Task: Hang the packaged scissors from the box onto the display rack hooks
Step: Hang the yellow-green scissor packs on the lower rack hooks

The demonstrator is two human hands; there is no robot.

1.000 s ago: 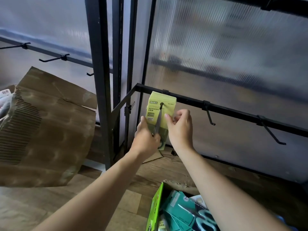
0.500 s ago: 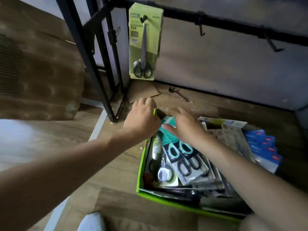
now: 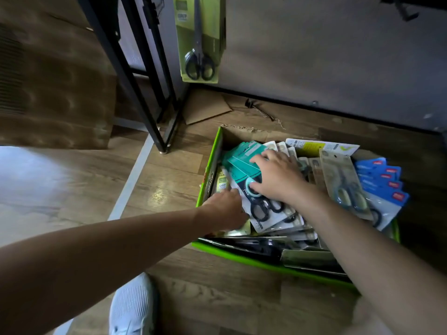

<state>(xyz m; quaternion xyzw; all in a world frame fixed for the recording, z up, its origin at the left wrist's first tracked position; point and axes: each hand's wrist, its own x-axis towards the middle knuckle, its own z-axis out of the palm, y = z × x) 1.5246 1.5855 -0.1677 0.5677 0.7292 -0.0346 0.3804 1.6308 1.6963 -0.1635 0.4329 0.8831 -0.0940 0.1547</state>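
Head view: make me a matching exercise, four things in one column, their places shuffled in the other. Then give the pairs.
1 teal packs
2 blue packs
3 yellow-green pack
4 white shoe

A hanging beside the rack leg
B under the right hand
C on the floor, bottom of the view
D right end of the green box

Pairs: 1-B, 2-D, 3-A, 4-C
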